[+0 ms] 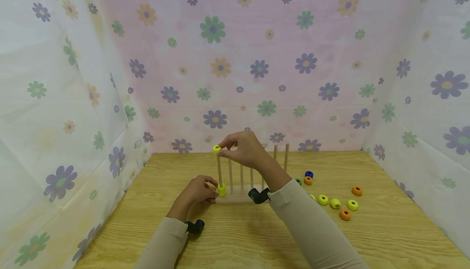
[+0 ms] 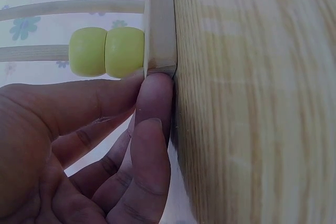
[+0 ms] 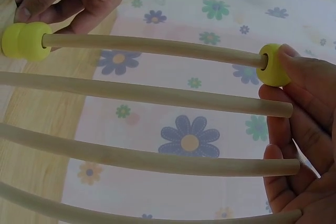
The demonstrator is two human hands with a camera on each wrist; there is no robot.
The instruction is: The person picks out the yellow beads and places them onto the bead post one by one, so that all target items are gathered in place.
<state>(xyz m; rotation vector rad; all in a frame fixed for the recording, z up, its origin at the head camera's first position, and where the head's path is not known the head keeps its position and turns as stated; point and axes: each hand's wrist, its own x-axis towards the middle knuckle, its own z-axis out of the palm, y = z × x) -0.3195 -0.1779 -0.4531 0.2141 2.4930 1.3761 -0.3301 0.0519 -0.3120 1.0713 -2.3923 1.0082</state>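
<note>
Two yellow beads point(image 2: 88, 53) sat on the nine-o'clock rod point(image 3: 157, 44), right fingers point(image 3: 302, 65) pinching a third bead point(image 3: 274, 72) atop, left fingers point(image 2: 157, 98) gripping the base point(image 2: 160, 30); loose three-o'clock beads point(image 1: 322, 203) remained unthreaded.

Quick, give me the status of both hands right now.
Left hand: closed, holding the end of the wooden base.
Right hand: closed, pinching a yellow bead at the top of the leftmost peg.

Green bead point(image 1: 299, 181) partly hidden behind right sleeve point(image 1: 312, 220); rack base point(image 1: 233, 199) hidden at right end.
</note>
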